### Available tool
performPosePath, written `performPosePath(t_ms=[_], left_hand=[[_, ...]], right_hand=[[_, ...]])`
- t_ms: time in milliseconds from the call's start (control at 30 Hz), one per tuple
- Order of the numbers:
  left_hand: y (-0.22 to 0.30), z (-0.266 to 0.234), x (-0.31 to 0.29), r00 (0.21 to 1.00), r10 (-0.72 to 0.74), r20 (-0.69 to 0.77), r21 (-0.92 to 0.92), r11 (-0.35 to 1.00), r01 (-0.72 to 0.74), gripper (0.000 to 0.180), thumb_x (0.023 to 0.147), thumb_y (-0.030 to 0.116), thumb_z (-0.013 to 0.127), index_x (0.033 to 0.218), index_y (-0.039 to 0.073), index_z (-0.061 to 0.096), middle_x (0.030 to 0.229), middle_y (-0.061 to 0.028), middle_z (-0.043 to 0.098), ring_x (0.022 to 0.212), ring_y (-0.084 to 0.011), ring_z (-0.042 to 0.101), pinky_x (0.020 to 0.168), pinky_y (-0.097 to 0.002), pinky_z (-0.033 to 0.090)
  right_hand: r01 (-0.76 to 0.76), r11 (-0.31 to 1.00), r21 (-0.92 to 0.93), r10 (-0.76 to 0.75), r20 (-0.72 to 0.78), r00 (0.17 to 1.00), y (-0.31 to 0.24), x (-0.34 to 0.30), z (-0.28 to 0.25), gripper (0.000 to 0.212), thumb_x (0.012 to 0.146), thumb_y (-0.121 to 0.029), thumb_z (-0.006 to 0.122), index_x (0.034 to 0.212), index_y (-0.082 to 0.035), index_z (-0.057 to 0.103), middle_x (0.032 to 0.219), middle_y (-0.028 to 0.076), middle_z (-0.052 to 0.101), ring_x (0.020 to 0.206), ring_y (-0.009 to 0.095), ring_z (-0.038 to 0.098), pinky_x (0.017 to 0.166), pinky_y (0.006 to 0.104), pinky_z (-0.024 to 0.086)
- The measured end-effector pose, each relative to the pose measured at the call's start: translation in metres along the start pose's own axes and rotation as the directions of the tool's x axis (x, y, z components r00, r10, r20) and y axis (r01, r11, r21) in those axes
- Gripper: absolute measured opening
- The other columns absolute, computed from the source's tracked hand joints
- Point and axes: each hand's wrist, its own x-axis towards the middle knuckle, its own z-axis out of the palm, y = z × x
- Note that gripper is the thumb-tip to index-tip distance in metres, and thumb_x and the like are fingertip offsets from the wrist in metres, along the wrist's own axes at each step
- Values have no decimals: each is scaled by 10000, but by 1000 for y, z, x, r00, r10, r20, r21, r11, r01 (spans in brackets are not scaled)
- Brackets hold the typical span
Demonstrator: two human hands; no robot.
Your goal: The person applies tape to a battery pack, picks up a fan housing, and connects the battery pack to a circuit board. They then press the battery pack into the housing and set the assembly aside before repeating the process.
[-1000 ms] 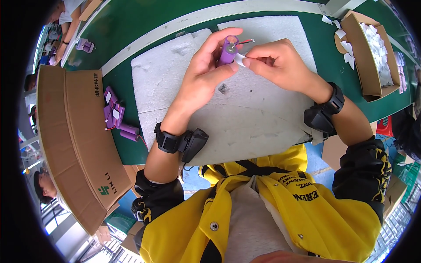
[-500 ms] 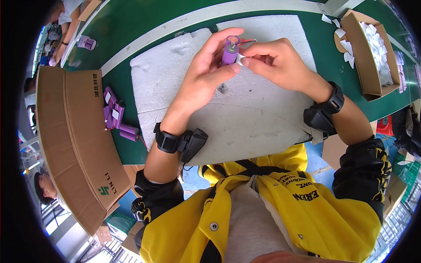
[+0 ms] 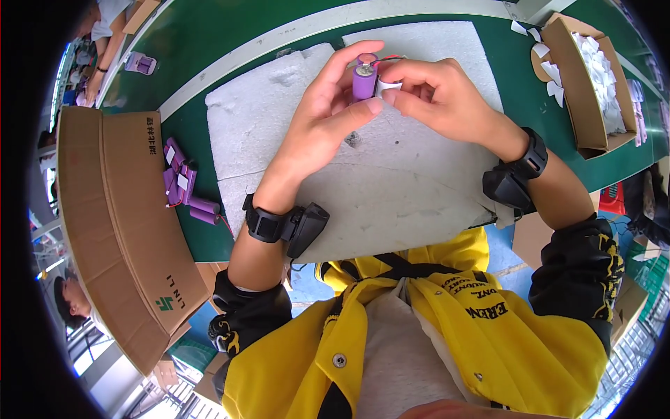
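Purple battery pack (image 3: 363, 84) being clamped in the left hand (image 3: 321, 119), over the far half of the grey mat (image 3: 398, 183) | white label (image 3: 388, 88) being pinched by the right hand (image 3: 448, 96) at pack's right | more label now being exposed than moments ago, application seemingly being started

A purple battery pack (image 3: 363, 86) of paired cylindrical cells is sitting roughly upright in the left hand (image 3: 322, 115), its round ends facing up: the nearer one is showing a grey metallic face, the farther one a pinkish, coppery tone. A thin red wire (image 3: 389, 57) is running from the top toward the right. Just beside the pack's right flank, a small white slip (image 3: 387, 88) is curving from the right hand's fingertips (image 3: 391, 96); whether it is sticking to the purple surface is remaining unclear.
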Motion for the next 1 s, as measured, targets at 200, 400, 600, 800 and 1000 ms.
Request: performPosePath(t_ms=[200, 400, 600, 800, 1000], left_hand=[[-2, -2, -2, 1000, -16, -19, -32, 999, 16, 531, 918, 44, 582, 1409, 124, 394, 1181, -77, 582, 995, -138, 574, 818, -261, 478], [5, 3, -3, 999, -52, 1, -109, 993, 52, 533, 968, 103, 496, 1465, 90, 305, 1304, -137, 506, 1159, -232, 549, 968, -413, 501], [7, 3, -4, 998, -68, -10, -109, 992, 67, 503, 996, 153, 461, 1466, 86, 296, 1306, -161, 505, 1159, -258, 569, 955, -453, 520], [8, 3, -5, 997, -70, -18, -92, 993, 68, 501, 1000, 167, 458, 1466, 87, 295, 1304, -177, 506, 1150, -261, 578, 942, -458, 529], [10, 5, -6, 996, -83, -30, -91, 993, 80, 493, 1003, 181, 452, 1461, 86, 297, 1307, -175, 500, 1100, -277, 611, 912, -465, 545]], right_hand=[[-65, 997, -42, 67, 51, 996, -9, 0, -2, 226, 879, -46, 637, 1104, -37, 627, 675, 23, 623, 554, 48, 522, 497, 208, 391], [-6, 1000, -5, 6, -6, 1000, -6, -3, 4, 231, 882, -52, 635, 1113, -38, 630, 615, 13, 581, 519, 40, 482, 477, 211, 363], [-45, 998, -35, 45, 4, 999, -15, -4, 2, 235, 887, -60, 633, 1121, -40, 645, 595, 7, 559, 511, 32, 466, 472, 213, 352], [-48, 998, -33, 48, -9, 999, -15, -4, 2, 235, 887, -73, 641, 1120, -45, 654, 585, 2, 552, 509, 27, 458, 468, 209, 341], [-9, 999, -45, 7, -50, 999, -16, -5, 2, 127, 885, -70, 647, 1006, -31, 644, 568, -8, 524, 506, 24, 431, 457, 210, 313]])
